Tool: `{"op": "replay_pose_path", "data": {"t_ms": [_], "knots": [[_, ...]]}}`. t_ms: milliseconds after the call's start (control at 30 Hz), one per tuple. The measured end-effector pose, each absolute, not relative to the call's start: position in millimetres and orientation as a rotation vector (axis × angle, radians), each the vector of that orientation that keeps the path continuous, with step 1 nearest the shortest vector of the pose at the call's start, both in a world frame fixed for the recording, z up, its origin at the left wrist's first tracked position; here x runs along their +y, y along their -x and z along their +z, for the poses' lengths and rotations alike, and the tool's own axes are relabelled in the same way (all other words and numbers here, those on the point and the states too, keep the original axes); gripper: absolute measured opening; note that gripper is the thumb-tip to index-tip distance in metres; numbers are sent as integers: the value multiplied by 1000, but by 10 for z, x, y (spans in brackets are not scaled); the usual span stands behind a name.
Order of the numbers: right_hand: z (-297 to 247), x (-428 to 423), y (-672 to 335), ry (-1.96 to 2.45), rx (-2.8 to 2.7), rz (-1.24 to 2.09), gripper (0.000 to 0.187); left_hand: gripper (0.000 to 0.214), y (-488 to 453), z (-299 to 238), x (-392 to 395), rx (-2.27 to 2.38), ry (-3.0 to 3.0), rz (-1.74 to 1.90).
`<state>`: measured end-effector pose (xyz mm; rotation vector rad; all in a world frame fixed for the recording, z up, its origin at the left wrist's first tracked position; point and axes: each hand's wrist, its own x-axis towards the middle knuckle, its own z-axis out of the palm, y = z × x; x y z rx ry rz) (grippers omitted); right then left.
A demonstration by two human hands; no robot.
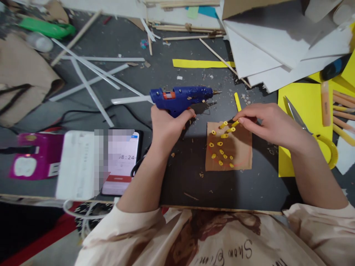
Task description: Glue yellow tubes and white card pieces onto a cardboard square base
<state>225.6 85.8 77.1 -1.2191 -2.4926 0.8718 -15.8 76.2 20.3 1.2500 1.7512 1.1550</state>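
Note:
My left hand [166,127] grips the handle of a blue hot glue gun [180,98], whose nozzle points right and whose white glue stick juts out to the left. My right hand [266,122] pinches a small yellow paper roll [235,123] at the upper right of a brown cardboard square [241,151]. Several short yellow paper rolls [220,149] stand on the cardboard inside a red drawn curve. A loose yellow rolled stick [237,101] lies just above the cardboard.
A phone [122,162] and a white box [77,164] lie at the left, beside a magenta box [36,155]. Glue sticks [91,77] are scattered at the upper left. Yellow paper [302,111], scissors [307,129] and white boards [266,48] sit at the right.

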Motion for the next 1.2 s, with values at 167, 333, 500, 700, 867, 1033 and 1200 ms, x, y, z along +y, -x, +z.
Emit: {"op": "replay_pose_path", "data": {"t_ms": [167, 333, 500, 700, 867, 1033, 1200], "knots": [[801, 859, -2262, 1210, -2490, 893, 28, 16, 151, 214, 761, 1750, -1227, 1157], [839, 857, -2257, 1193, -2485, 892, 27, 16, 147, 229, 760, 1752, -1231, 1138], [854, 861, -2275, 1229, -2439, 839, 25, 15, 157, 215, 761, 1748, -1246, 1133], [820, 876, -2268, 1145, -2424, 900, 23, 16, 168, 199, 756, 1773, -1230, 1116], [814, 879, -2262, 1128, -2469, 939, 22, 16, 155, 225, 752, 1767, -1233, 1106], [835, 871, -2258, 1140, -2484, 983, 22, 16, 157, 218, 758, 1777, -1226, 1098], [842, 864, -2257, 1169, -2485, 973, 23, 16, 165, 207, 762, 1776, -1226, 1098]]}}
